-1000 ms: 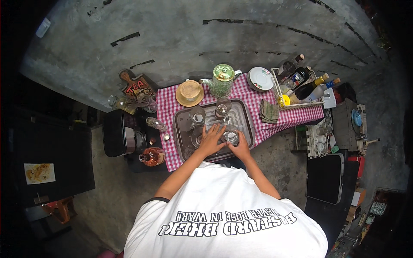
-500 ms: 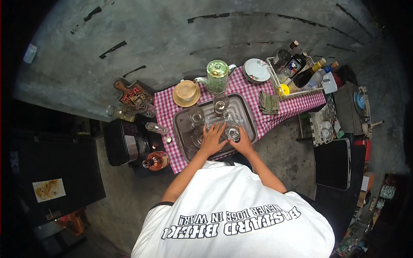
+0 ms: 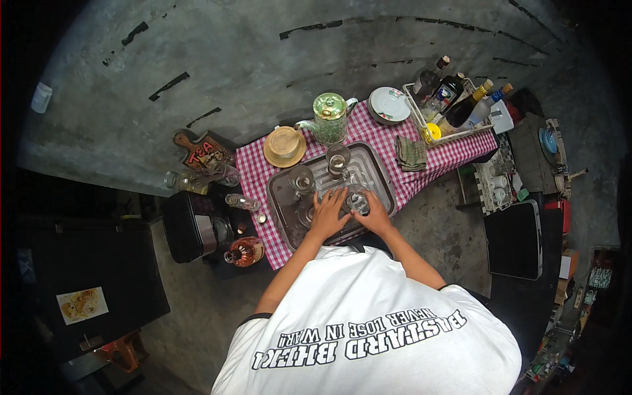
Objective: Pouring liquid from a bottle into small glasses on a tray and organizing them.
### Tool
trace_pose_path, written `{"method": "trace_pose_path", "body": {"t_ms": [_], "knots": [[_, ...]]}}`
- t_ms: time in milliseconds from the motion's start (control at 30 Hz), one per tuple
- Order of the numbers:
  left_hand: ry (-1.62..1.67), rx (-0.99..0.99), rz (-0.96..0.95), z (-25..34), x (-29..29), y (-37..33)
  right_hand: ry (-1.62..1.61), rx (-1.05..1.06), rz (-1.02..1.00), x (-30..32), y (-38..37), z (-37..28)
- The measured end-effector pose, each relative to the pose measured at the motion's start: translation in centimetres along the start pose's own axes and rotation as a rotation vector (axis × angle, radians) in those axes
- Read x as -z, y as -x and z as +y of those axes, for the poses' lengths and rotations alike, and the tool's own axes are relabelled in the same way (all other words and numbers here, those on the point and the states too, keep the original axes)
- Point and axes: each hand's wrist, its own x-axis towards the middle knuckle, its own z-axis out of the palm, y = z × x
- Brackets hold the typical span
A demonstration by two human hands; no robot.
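Observation:
A dark brown tray (image 3: 282, 224) lies on the checked cloth with several clear glass cups on it. My right hand (image 3: 376, 218) curls around the side of one clear glass (image 3: 357, 201) near the tray's front edge. My left hand (image 3: 328, 216) is just left of that glass, fingers stretched forward and slightly apart over the tray; its thumb points toward the glass. Another glass (image 3: 305, 214) shows partly beside my left wrist. Farther back on the tray stand a glass cup (image 3: 301, 178) at the left and a glass cup (image 3: 338, 158) at the middle.
Behind the tray stand a green patterned teapot (image 3: 330, 118), a wooden lidded bowl on a saucer (image 3: 284, 145) and stacked plates (image 3: 390, 105). A folded cloth (image 3: 411, 153) and a rack of bottles (image 3: 454, 135) are at the right. An amber bottle (image 3: 245, 252) and a clear jar (image 3: 242, 201) stand left.
The whole view has shifted slightly. My hands stay at the same glass and the tray, with hardly any movement; the cups stand as before.

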Motion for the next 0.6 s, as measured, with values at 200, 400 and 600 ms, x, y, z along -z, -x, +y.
{"method": "trace_pose_path", "body": {"t_ms": [200, 400, 600], "knots": [[0.034, -0.002, 0.003, -0.18, -0.06, 0.05, 0.030, -0.004, 0.001, 0.06, 0.11, -0.36], [0.041, 0.002, 0.006, -0.29, -0.25, -0.06, 0.045, -0.021, -0.008, 0.00, 0.15, -0.29], [0.045, 0.004, 0.013, -0.32, -0.33, 0.02, 0.060, -0.017, -0.023, 0.07, 0.04, -0.34]]}}
